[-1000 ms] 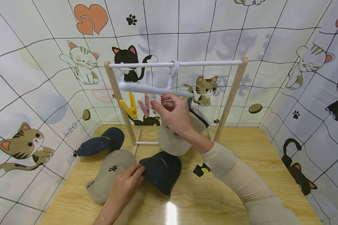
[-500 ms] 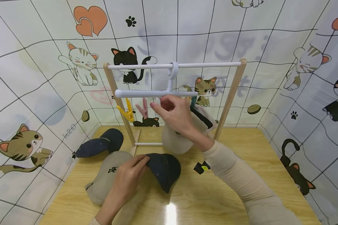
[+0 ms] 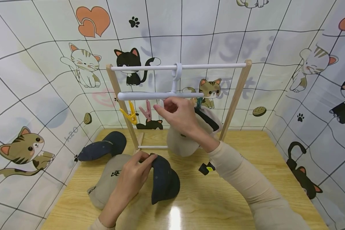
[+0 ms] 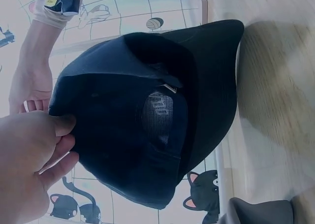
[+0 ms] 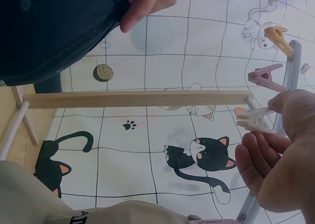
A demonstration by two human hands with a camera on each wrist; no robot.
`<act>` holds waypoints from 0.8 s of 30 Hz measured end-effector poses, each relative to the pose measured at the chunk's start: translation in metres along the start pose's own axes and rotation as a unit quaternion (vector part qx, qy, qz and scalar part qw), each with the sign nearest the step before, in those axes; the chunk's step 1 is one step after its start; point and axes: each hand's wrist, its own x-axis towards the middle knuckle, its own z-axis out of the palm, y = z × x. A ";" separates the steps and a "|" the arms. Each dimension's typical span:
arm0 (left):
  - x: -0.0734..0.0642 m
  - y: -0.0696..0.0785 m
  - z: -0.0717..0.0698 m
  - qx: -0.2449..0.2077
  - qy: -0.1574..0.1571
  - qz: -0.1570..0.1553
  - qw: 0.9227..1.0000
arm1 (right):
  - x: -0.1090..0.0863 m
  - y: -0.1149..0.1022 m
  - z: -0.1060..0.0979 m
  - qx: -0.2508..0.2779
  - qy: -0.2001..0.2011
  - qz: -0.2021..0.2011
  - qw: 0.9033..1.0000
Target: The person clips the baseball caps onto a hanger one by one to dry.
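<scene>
- Currently, the left hand (image 3: pixel 134 175) is clamped on a navy cap (image 3: pixel 164 182), its thumb and fingers pinching the crown's edge
- That cap is tilted, in front of a wooden rack (image 3: pixel 236 95) and above the surface (image 3: pixel 210 204); whether it touches the surface I cannot tell
- In the left wrist view the cap's hollow side shows, with its brim, a mesh patch (image 4: pixel 160 115) inside, and a small metal buckle (image 4: pixel 170 88)
- The right hand (image 3: pixel 178 115) is raised beneath a pale hanger (image 3: pixel 143 95), clamped on a white clip (image 5: pixel 256 121) between thumb and fingers
- The hanger hooks over the rack's white top rod (image 3: pixel 218 66), its bar roughly level
- Left of the white clip, a pink clip (image 3: pixel 148 110) and then a yellow clip (image 3: pixel 132 118) hang from the same bar
- Towards the bar's right end a green clip (image 3: pixel 199 102) sits at the dark band of a hanging beige cap (image 3: pixel 180 145), partly hidden behind the right hand and wrist
- On the surface, to the left, lie a greyish cap (image 3: pixel 105 185) with dark embroidery, just beside the left hand, and a second navy cap (image 3: pixel 96 150) behind it
- A dark device (image 4: pixel 69 6) with a yellow patch is worn over the right sleeve (image 3: pixel 247 182)
</scene>
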 end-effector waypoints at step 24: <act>0.015 0.009 -0.006 -0.027 0.004 -0.001 1.000 | 0.002 0.004 -0.005 -0.013 -0.008 -0.008 1.000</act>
